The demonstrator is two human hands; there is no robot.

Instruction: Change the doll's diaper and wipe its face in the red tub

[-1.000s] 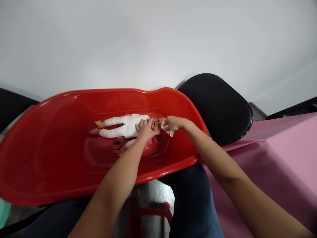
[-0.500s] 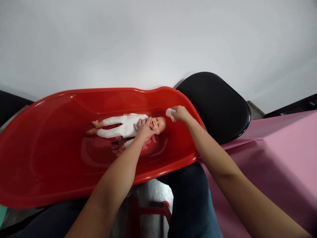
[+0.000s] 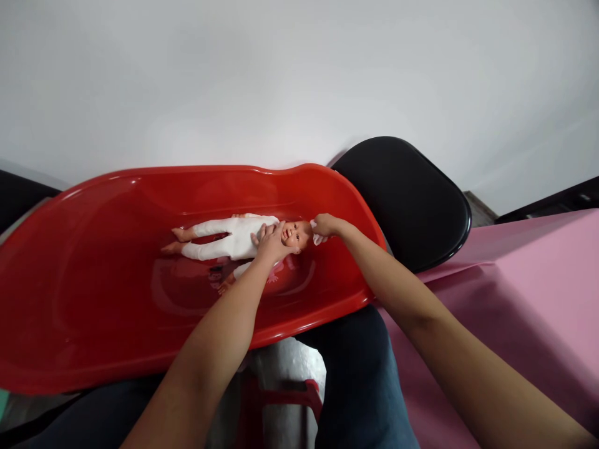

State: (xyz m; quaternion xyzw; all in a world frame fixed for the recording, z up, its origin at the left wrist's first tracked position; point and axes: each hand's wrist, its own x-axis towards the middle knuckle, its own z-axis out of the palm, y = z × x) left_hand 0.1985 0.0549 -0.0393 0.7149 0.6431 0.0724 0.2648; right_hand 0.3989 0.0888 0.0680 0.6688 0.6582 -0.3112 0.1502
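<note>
A baby doll (image 3: 244, 237) in white clothes lies on its back in the red baby bathtub (image 3: 107, 249), its feet to the left and its head to the right. My left hand (image 3: 274, 245) grips the doll by the neck and shoulder, just below the chin. At the top of the doll's head, my right hand (image 3: 329, 225) is closed around a small white and pink item (image 3: 319, 238). My fingers cover most of that item, so its kind is unclear. It appears to touch the head.
A black seat (image 3: 403, 199) stands against the tub's right end. Pink cloth (image 3: 543, 262) covers a surface at the right. A white wall (image 3: 281, 81) rises behind the tub. Below the near rim a red stool (image 3: 290, 396) shows between my legs.
My right hand has come left and slightly down with the small white and pink item, bringing it up to the doll's head. My left hand and the doll have stayed in place.
</note>
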